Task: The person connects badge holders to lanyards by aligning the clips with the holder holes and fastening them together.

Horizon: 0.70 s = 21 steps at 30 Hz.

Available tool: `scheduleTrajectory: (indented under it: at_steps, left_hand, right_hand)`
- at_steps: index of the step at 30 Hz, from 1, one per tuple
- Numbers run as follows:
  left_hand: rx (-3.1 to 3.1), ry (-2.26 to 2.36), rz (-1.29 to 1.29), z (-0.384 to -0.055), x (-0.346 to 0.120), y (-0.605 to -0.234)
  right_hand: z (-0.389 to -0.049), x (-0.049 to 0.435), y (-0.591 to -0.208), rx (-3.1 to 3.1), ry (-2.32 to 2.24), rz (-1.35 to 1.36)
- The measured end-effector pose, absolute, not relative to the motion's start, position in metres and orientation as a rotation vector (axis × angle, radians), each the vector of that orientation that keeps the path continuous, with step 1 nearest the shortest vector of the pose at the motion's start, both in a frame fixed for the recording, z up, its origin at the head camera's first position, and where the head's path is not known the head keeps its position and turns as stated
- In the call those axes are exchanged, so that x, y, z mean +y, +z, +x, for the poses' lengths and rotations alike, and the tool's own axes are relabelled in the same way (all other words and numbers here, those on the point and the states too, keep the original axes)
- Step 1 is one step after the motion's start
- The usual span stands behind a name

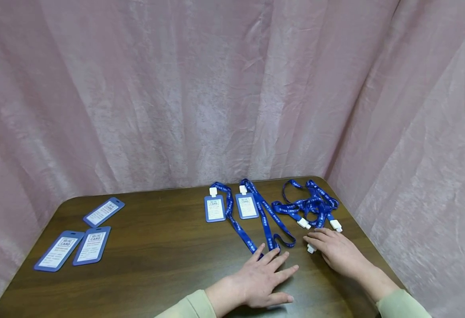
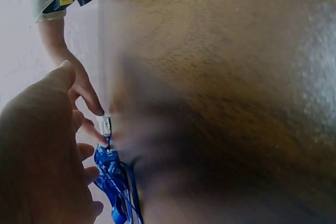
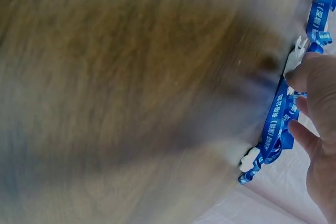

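My left hand (image 1: pixel 262 279) is low over the table with its fingers spread and holds nothing. Its fingertips overlap the near ends of two blue lanyards (image 1: pixel 267 221) in the head view. Those two are fastened to blue ID card holders, one left (image 1: pixel 215 209) and one right (image 1: pixel 247 206). My right hand (image 1: pixel 336 251) is at the right, its fingers bent down on a lanyard's white clip (image 1: pixel 311 248); the clip's tip pokes out beside the fingertips. The right wrist view shows the same clip (image 3: pixel 296 56) by the thumb, with blue strap (image 3: pixel 273 119) running past the fingers.
Tangled blue lanyards (image 1: pixel 316 203) with white clips lie just beyond my right hand, near the table's right edge. On the left are three loose card holders (image 1: pixel 104 212), two of them (image 1: pixel 59 251) (image 1: pixel 92 245) side by side. A pink curtain (image 1: pixel 200 97) hangs behind the table.
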<state>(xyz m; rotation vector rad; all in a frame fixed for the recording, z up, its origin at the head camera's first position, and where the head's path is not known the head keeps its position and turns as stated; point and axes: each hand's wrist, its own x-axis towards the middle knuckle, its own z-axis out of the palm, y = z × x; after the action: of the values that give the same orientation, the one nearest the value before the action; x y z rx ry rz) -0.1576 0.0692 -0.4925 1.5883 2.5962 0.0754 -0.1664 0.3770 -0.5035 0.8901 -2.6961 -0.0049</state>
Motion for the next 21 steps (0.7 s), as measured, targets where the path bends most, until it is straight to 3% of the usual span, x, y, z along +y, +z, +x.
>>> scheduleTrajectory:
  at_steps: [21]
  left_hand:
    - [2.596, 0.226, 1.536, -0.166, 0.040, -0.494]
  right_hand:
    - [-0.144, 0.355, -0.511, -2.688, 0.165, 0.982]
